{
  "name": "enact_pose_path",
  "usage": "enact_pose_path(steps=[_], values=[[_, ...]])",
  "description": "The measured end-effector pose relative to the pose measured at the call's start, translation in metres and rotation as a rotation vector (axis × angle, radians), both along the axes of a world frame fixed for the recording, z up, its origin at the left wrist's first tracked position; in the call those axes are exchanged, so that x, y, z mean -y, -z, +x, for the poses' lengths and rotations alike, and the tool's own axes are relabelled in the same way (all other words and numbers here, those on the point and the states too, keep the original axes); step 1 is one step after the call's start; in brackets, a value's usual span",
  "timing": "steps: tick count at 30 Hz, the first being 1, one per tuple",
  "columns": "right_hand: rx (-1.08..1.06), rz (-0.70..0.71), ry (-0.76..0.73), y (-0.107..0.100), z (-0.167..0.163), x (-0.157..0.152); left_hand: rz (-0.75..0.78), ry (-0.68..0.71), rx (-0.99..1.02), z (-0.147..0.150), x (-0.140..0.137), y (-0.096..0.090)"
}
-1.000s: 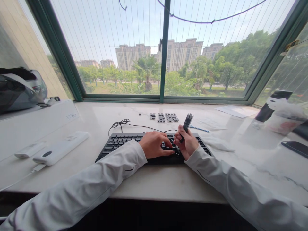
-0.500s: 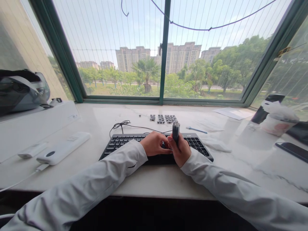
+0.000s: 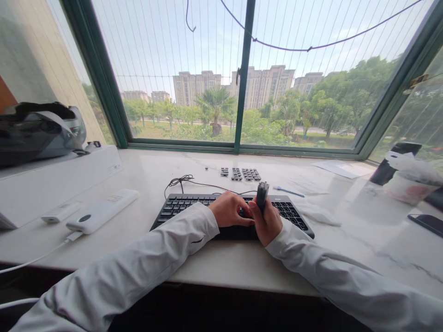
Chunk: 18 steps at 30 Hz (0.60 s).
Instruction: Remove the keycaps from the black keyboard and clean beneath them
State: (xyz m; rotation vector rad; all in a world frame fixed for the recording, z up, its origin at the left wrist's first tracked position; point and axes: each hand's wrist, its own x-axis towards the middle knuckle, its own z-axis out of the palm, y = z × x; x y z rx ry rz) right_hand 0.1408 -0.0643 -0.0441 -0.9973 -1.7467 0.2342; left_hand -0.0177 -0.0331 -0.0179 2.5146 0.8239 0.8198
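A black keyboard (image 3: 176,208) lies in front of me; its right-hand number section shows bare squares without caps. My right hand (image 3: 269,224) is wrapped round a short dark grey tool (image 3: 262,195) with a paler, notched top end, held upright over the right half of the keyboard. The tool's lower end is hidden by my fingers. My left hand (image 3: 230,210) rests over the middle of the keyboard, thumb and fingers bent together close beside my right hand. Whether anything is between those fingertips I cannot make out.
Removed keycaps (image 3: 251,174) lie in groups behind the keyboard, near its coiled cable (image 3: 182,180). A thin blue stick (image 3: 289,191) and plastic wrapping (image 3: 320,214) lie to the right, a phone (image 3: 427,224) farther out. At left are a white power bank (image 3: 102,213) and a white box (image 3: 62,180).
The whole view has shifted, so the scene sits farther right and slightly lower. Both hands keep their places over the keyboard; the grey tool leans a little more to the right.
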Motion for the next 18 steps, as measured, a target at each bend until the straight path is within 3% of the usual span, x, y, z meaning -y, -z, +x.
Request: enact_pose_path(steps=[5, 11, 18], values=[[0.062, 0.033, -0.054, 0.0004, -0.0018, 0.0033, 0.042, 0.009, -0.002, 0.0001, -0.0012, 0.0004], [0.010, 0.085, 0.012, 0.0067, -0.0038, 0.0007, 0.093, -0.002, -0.021, 0.0005, -0.0004, 0.0005], [0.090, 0.130, -0.030, -0.0006, -0.0031, 0.0051, 0.127, 0.003, -0.038, 0.0007, -0.0003, 0.0006]])
